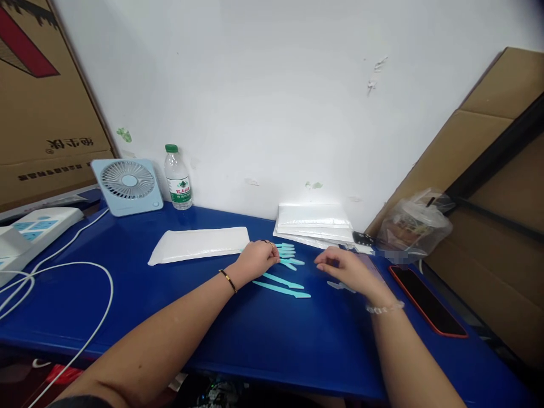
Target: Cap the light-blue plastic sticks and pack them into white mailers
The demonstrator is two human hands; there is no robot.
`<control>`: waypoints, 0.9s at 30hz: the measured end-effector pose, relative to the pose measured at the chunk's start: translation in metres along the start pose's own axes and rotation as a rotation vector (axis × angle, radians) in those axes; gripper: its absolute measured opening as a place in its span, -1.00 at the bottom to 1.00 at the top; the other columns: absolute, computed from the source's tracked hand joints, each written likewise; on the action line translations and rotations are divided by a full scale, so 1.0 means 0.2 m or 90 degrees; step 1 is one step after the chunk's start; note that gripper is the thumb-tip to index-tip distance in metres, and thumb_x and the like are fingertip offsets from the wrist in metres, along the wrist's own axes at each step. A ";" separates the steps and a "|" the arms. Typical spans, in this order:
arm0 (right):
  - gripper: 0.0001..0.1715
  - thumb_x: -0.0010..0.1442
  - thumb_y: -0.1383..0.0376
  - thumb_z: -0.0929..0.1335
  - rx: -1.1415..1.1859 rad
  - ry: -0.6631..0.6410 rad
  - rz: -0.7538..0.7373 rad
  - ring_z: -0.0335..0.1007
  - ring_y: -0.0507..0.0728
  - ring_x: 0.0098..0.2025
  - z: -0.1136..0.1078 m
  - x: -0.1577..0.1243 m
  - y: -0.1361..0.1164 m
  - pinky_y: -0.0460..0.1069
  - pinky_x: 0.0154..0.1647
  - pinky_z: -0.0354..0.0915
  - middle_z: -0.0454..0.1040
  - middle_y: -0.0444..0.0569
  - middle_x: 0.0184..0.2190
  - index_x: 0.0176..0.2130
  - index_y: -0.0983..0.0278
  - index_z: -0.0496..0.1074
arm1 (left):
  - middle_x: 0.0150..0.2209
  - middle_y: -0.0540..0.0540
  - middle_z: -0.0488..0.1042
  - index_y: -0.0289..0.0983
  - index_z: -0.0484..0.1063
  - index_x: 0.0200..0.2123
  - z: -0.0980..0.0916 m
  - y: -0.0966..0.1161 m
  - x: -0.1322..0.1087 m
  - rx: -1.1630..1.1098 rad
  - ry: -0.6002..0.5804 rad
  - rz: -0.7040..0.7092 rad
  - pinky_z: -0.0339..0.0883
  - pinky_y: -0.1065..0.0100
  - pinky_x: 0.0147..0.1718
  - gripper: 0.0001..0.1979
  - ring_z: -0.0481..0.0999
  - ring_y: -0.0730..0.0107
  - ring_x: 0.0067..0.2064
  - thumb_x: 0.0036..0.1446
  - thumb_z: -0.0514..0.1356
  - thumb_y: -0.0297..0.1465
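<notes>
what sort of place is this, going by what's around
Probably a work desk pushed against a wall, perhaps in a small office or packing room: a blue tabletop holds a desk fan and a stack of white padded envelopes, with a large cardboard box standing beside it.

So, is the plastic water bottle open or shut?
Shut: the green cap sits on top of the plastic water bottle, which stands upright. Whether it is screwed tight, I cannot tell.

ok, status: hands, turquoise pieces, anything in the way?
Left hand at turquoise pieces, grip unclear. Right hand near pale piece, nothing visibly held. White pouch close beside left hand.
</notes>
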State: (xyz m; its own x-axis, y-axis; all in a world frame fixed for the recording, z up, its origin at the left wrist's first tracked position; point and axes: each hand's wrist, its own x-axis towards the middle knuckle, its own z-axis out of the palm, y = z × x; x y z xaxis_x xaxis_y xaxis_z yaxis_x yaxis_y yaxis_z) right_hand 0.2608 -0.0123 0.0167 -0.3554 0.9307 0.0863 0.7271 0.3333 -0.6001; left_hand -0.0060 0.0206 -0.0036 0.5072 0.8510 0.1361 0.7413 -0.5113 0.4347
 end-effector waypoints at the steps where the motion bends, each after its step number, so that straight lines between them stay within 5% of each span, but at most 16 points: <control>1: -0.80 0.06 0.18 0.36 -0.038 0.001 0.011 0.36 0.12 -0.34 -0.03 -0.01 0.03 -0.03 -0.35 0.27 0.48 -0.02 -0.34 -0.32 0.22 0.52 | -0.31 -0.04 0.52 -0.23 0.47 -0.40 -0.01 -0.01 0.00 0.020 0.012 -0.013 0.21 0.39 -0.33 -0.84 0.46 0.33 -0.25 0.13 0.12 -0.33; 5: -0.87 -0.15 0.31 0.45 -0.130 -0.082 0.098 0.36 0.11 -0.38 -0.08 -0.05 0.13 -0.06 -0.42 0.24 0.46 -0.05 -0.41 -0.45 0.23 0.49 | -0.23 -0.06 0.48 -0.18 0.48 -0.23 -0.03 -0.02 -0.01 0.061 0.032 0.022 0.19 0.35 -0.25 -0.77 0.42 0.25 -0.15 0.04 0.23 -0.22; 9: -0.96 -0.07 0.34 0.40 -0.121 -0.128 0.106 0.34 0.07 -0.44 -0.04 -0.04 0.13 -0.08 -0.48 0.20 0.45 -0.09 -0.45 -0.50 0.24 0.42 | -0.27 0.00 0.48 -0.14 0.50 -0.32 -0.03 0.02 -0.04 0.059 -0.073 0.130 0.16 0.34 -0.22 -0.77 0.44 0.29 -0.19 -0.03 0.29 -0.16; 18: -0.65 0.06 0.10 0.40 0.346 -0.007 0.056 0.37 0.02 -0.52 0.04 0.03 0.00 -0.06 -0.47 0.31 0.42 -0.11 -0.54 -0.25 0.31 0.39 | -0.44 0.04 0.50 -0.22 0.44 -0.41 -0.03 0.03 -0.04 0.020 -0.074 0.071 0.16 0.40 -0.35 -0.89 0.45 0.41 -0.37 0.08 0.21 -0.30; 27: -0.63 -0.05 0.14 0.49 0.454 0.013 0.035 0.53 0.15 -0.32 0.09 0.04 0.01 0.00 -0.31 0.40 0.57 0.03 -0.39 -0.30 0.33 0.47 | -0.45 0.02 0.49 -0.23 0.42 -0.40 -0.05 0.00 -0.04 -0.068 -0.039 0.041 0.13 0.45 -0.46 -0.87 0.42 0.43 -0.42 0.08 0.17 -0.30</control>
State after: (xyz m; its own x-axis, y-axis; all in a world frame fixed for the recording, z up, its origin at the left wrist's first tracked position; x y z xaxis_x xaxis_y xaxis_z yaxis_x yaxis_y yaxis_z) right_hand 0.2489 -0.0066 0.0017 -0.3124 0.9485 0.0519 0.1801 0.1128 -0.9772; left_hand -0.0142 0.0159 0.0045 0.5807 0.8062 0.1132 0.6567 -0.5460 0.5202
